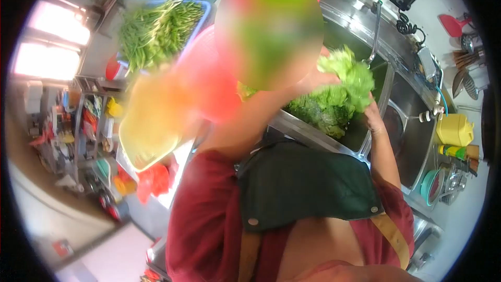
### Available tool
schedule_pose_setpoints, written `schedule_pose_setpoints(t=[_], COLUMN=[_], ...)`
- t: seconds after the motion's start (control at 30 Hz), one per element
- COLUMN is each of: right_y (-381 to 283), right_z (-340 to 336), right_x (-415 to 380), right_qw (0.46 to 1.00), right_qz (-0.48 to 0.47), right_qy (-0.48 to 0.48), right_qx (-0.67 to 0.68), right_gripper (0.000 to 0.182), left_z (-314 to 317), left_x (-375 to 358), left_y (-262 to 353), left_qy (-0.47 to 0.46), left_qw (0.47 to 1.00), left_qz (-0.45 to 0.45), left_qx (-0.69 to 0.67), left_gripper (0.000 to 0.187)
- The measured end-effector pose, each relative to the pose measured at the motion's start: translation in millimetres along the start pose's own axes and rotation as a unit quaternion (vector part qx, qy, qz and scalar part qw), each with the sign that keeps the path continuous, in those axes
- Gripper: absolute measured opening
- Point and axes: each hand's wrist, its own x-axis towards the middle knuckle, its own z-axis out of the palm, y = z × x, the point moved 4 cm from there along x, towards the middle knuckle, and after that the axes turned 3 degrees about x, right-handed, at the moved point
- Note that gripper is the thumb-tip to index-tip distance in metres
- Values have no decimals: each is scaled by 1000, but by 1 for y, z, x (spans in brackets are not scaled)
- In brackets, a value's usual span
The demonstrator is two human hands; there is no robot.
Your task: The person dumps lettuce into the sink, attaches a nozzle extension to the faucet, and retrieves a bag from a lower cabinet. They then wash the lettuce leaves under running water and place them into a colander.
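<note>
A bunch of leafy green lettuce (347, 78) is lifted over the left sink basin (383, 86), held between my two hands. My left hand (317, 79) grips it from the left, fingers closed on the leaves, partly hidden by a round blurred patch. On the lower right side, my right hand (373, 116) is closed around the edge of the same bunch, its fingertips partly behind leaves. Below, more wet, darker lettuce leaves (331, 117) lie in the basin.
A tap (376, 34) stands behind the basin, with a second basin (402, 120) to the right. Leftward are a red basket (211, 83), a yellow basket (148, 125) and a blue crate (201, 18) of long green vegetables. A yellow jug (455, 129) sits far right.
</note>
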Motion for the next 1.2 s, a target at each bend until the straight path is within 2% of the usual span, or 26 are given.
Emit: schedule_pose_setpoints(t=[0.03,0.07,0.13,0.27,0.37,0.43,0.47,0.5,0.53,0.57,0.67,0.73,0.77,0.8,0.9,0.97,1.03,1.07,1.1,1.17,1.2], right_y=[-11,-20,-36,-58,-50,-28,-25,-18,-10,-1,34,87,106,103,173,190,218,231,245,267,275], right_z=[17,34,73,150,178,180,178,172,158,141,74,1,-29,-33,-71,-48,-29,-21,-14,-6,4], right_x=[3,5,25,73,91,94,90,84,78,72,52,45,40,32,40,57,86,102,116,147,152], right_qw=[999,998,994,983,984,985,980,980,981,981,973,957,939,926,858,894,911,912,912,878,889], right_qz=[-1,-1,-47,-107,-90,-64,-77,-66,-55,-43,-15,41,77,191,162,228,293,297,302,191,196], right_qy=[-31,-59,-96,-135,-137,-123,-98,-86,-73,-60,44,120,165,197,117,94,67,81,96,111,119], right_qx=[12,26,-10,-65,-73,-99,-157,-166,-174,-182,-226,-262,-291,-258,-473,-375,-281,-271,-259,-425,-395], right_gripper=[99,99,97,80,66,58,49,47,45,42,30,25,23,28,33,37,39,44,48,53,54], left_z=[-25,-49,-79,-117,-102,-94,-92,-101,-111,-117,-105,-82,-70,-58,-42,-42,-52,-59,-59,-59,-58], left_x=[0,-3,-14,-53,-83,-95,-101,-99,-95,-89,-83,-81,-81,-82,-80,-78,-60,-49,-48,-59,-68], left_y=[-5,-11,-46,-117,-193,-230,-244,-245,-241,-233,-214,-207,-205,-204,-208,-210,-155,-124,-121,-139,-158], left_qy=[46,26,50,65,31,-5,-23,20,61,98,94,151,177,139,40,-19,-57,-78,-71,-34,5], left_qw=[999,998,944,855,765,809,819,882,917,922,940,928,907,911,927,943,935,916,909,907,906], left_qz=[11,-53,-73,-105,-312,-418,-466,-439,-394,-335,-326,-299,-284,-303,-328,-315,-340,-350,-362,-395,-416], left_qx=[-12,-30,-317,-504,-563,-414,-334,-171,-2,166,37,-160,-257,-244,-177,-101,86,179,196,145,72], left_gripper=[55,48,47,53,53,50,48,48,47,46,47,52,55,58,67,69,56,51,54,61,64])
